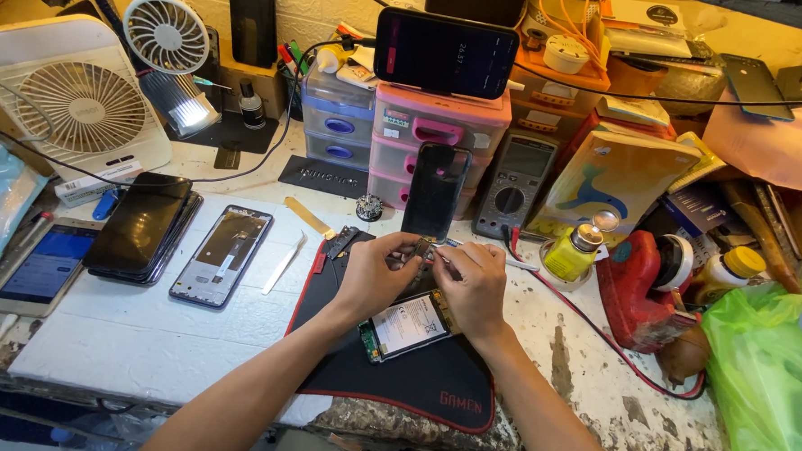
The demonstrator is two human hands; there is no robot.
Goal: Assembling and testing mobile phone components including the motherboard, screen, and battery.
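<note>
An opened phone (406,326) with its white battery showing lies on a black mat (430,385) with red trim. My left hand (372,274) and my right hand (473,287) meet over the phone's top end, fingertips pinched together around a small part I cannot make out. A thin silver tool pokes out from my right hand's fingers. A black phone back cover (435,191) leans upright just behind my hands.
A stack of dark phone screens (139,226), a bare phone frame (221,254) and white tweezers (284,264) lie left of the mat. Two fans (91,104), small drawers (437,132), a multimeter (516,181), a yellow bottle (571,251) and a green bag (764,377) ring the bench.
</note>
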